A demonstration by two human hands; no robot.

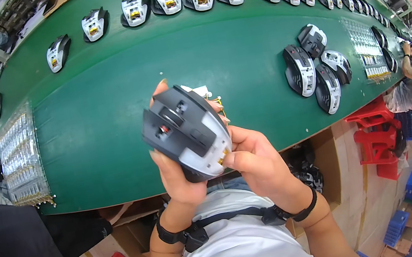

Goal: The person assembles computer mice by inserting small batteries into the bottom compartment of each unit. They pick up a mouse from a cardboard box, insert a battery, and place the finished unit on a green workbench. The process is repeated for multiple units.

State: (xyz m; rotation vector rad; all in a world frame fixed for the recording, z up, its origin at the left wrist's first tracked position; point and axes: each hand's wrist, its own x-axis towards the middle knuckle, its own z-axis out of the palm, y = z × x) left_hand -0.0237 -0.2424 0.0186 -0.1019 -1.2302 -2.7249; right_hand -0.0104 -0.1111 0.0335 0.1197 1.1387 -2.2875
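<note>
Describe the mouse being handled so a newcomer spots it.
Start at the long green workbench, then drop to its near edge, mid-frame. There the left hand grips a dark grey and white computer mouse, the right hand touching its pale end. Unlike the mice lying on the bench, it is held up and looks biggest.
</note>
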